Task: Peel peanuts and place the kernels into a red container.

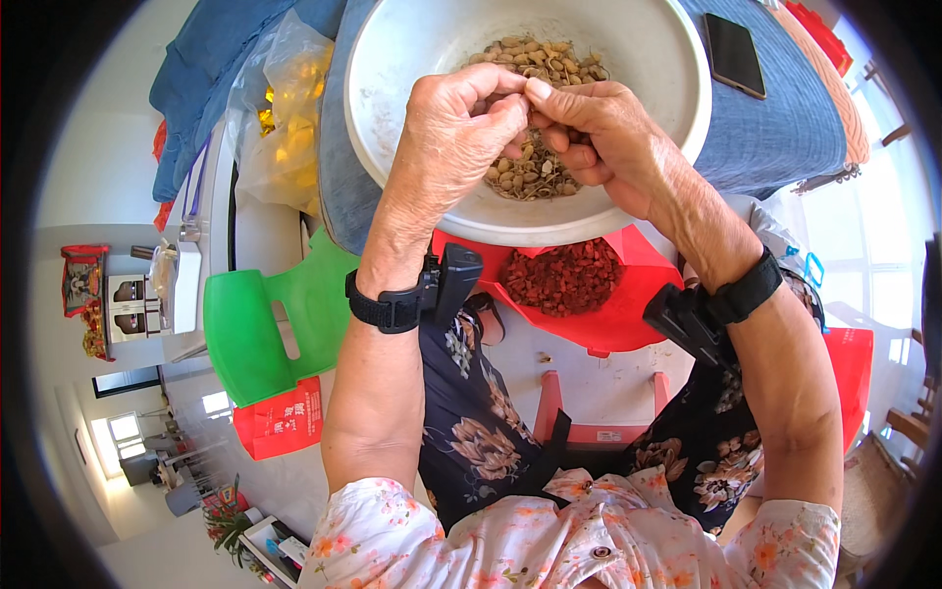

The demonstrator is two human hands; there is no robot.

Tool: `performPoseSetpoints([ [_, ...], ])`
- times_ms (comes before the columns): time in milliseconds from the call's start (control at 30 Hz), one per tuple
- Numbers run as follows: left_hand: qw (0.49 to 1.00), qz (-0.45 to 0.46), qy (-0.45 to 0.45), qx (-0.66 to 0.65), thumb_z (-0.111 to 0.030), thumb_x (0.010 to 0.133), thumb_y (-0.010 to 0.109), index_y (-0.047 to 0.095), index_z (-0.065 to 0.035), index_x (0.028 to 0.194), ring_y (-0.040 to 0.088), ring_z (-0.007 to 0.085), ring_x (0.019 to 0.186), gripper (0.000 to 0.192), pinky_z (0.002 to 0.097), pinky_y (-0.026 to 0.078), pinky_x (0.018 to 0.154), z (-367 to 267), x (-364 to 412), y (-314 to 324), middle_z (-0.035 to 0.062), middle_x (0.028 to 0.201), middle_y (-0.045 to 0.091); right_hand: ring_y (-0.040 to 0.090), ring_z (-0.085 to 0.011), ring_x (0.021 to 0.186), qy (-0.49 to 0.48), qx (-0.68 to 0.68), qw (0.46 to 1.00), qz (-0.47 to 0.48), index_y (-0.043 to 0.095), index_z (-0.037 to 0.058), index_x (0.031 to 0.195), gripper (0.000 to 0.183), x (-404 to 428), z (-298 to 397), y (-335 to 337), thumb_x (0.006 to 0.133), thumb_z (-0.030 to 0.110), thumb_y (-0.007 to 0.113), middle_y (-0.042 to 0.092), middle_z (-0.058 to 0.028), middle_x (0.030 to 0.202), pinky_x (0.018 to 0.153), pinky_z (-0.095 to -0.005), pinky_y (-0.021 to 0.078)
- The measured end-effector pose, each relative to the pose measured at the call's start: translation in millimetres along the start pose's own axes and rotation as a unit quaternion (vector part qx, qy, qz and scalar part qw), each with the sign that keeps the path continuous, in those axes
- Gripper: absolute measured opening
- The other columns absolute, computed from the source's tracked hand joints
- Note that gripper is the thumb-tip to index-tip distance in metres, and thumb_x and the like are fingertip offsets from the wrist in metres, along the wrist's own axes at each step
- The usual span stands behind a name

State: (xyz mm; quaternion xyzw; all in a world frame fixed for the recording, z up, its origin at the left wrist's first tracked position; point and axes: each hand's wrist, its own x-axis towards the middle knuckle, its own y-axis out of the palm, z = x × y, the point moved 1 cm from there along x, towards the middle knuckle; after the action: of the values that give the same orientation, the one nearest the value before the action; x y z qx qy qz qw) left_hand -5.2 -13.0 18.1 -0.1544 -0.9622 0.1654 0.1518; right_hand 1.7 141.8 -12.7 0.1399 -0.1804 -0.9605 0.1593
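Over a wide white basin (383, 96) my left hand (478, 118) and my right hand (589, 125) meet, fingertips together. Both sets of fingers are pinched around something small, mostly hidden, perhaps a peanut pod. Dried peanut pods (530, 177) with thin stalks lie in the basin beneath and beyond my hands. Below the basin's near rim, an opened red bag (611, 335) contains a heap of small reddish pieces (567, 280), which look like peanut kernels or broken pieces. A black strap with a device is on each wrist.
The basin rests on a blue cloth-covered surface (765, 140), with a black phone (734, 55) to its right. At left are a clear plastic bag (287, 132) with gold-coloured contents and a green plastic chair (250, 331). A red bag (283, 420) stands below the chair.
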Motion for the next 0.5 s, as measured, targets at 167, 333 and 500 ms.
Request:
performPoseSetpoints([
  [167, 1.0, 0.015, -0.016, -0.018, -0.006, 0.082, 0.059, 0.063, 0.0031, 0.089, 0.057, 0.0065, 0.056, 0.012, 0.02, 0.047, 0.05, 3.3, -0.9, -2.7, 0.0035, 0.067, 0.061, 0.036, -0.0042, 0.046, -0.052, -0.074, 0.996, -0.002, 0.057, 0.003, 0.07, 0.037, -0.2, -6.4, -0.1, 0.09, 0.033, 0.055, 0.045, 0.0029, 0.058, 0.038, -0.0214, 0.027],
  [333, 0.998, 0.02, -0.019, -0.059, -0.009, 0.081, 0.06, 0.062, 0.0023, 0.083, 0.053, 0.0063, 0.049, 0.012, 0.0199, 0.043, 0.044, -1.3, -0.3, 0.7, 0.0027, 0.061, 0.058, 0.037, -0.0062, 0.046, -0.084, -0.158, 0.984, -0.02, 0.054, 0.0018, 0.066, 0.041, 1.1, -6.3, -2.3, 0.091, 0.034, 0.054, 0.044, 0.0013, 0.055, 0.04, -0.0246, 0.0303],
  [500, 0.999, 0.006, -0.042, -0.026, -0.008, 0.083, 0.053, 0.063, 0.0025, 0.085, 0.052, 0.0068, 0.051, 0.015, 0.0188, 0.041, 0.044, -1.4, -1.3, 6.8, 0.0036, 0.065, 0.058, 0.038, -0.0073, 0.047, -0.118, -0.182, 0.976, -0.023, 0.053, 0.0018, 0.063, 0.043, 2.0, -7.2, -2.7, 0.091, 0.035, 0.052, 0.041, 0.0008, 0.052, 0.043, -0.0253, 0.0302],
])
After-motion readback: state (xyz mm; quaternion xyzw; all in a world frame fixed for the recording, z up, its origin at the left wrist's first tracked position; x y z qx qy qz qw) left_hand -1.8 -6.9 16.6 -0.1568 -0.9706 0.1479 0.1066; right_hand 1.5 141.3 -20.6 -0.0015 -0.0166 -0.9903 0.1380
